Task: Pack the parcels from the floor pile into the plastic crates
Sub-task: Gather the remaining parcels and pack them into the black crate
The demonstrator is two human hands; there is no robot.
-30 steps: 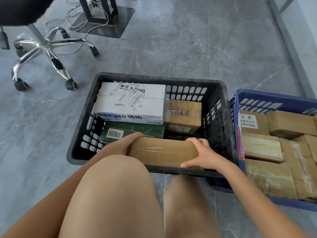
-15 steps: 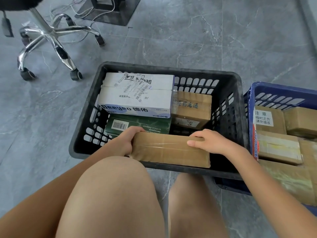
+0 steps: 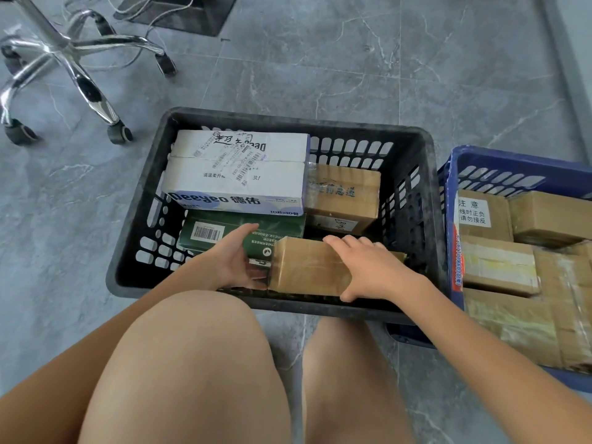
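Observation:
A black plastic crate (image 3: 134, 264) sits on the floor in front of my knees. Inside it lie a white Deeyeo box (image 3: 237, 174), a green box (image 3: 224, 233) and a brown carton (image 3: 344, 195). A long brown taped parcel (image 3: 307, 267) lies along the crate's near wall. My right hand (image 3: 373, 267) grips its right part, fingers over the top and thumb on the near side. My left hand (image 3: 235, 262) presses flat against the parcel's left end, fingers straight. A blue crate (image 3: 499, 163) at the right holds several brown parcels (image 3: 499, 264).
A chrome swivel-chair base (image 3: 73, 65) with castors stands at the far left. A black stand plate (image 3: 179, 11) with white cables lies at the top. Grey marble floor tiles (image 3: 352, 75) spread beyond the crates. My bare knees fill the bottom of the view.
The long brown parcel has slid to the right and down inside the black crate, uncovering more of the green box. Both hands moved with it; the view shifted closer.

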